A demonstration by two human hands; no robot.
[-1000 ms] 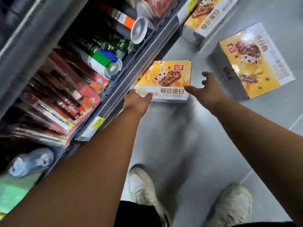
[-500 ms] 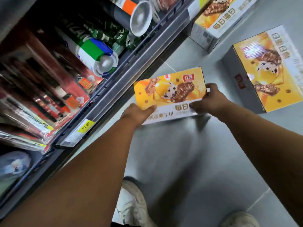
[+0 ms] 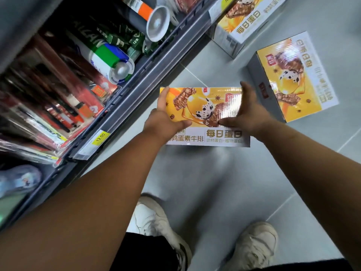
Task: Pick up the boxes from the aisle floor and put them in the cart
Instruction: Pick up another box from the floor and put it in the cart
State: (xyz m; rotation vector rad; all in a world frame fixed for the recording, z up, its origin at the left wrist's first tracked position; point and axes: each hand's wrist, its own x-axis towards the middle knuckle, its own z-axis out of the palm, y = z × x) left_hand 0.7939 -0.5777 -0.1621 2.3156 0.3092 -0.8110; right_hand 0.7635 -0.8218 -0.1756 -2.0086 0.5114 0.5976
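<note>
A yellow and white snack box (image 3: 203,106) is held up off the grey aisle floor between both my hands. My left hand (image 3: 166,116) grips its left end, thumb across the printed top. My right hand (image 3: 248,110) grips the right end, thumb on top and fingers over the far edge. Two more boxes of the same kind lie on the floor: one to the right (image 3: 293,77), one further back by the shelf (image 3: 246,22). No cart is in view.
A store shelf (image 3: 136,90) with tubes, cans and red packets runs along the left, with a yellow 12.00 price tag (image 3: 100,136) on its rail. My two pale sneakers (image 3: 156,222) stand on the grey tiled floor (image 3: 205,182) below the box.
Both hands closed on the box on the floor, then lifted it up and toward me. The view swung slightly, and the box now faces up between my hands.
</note>
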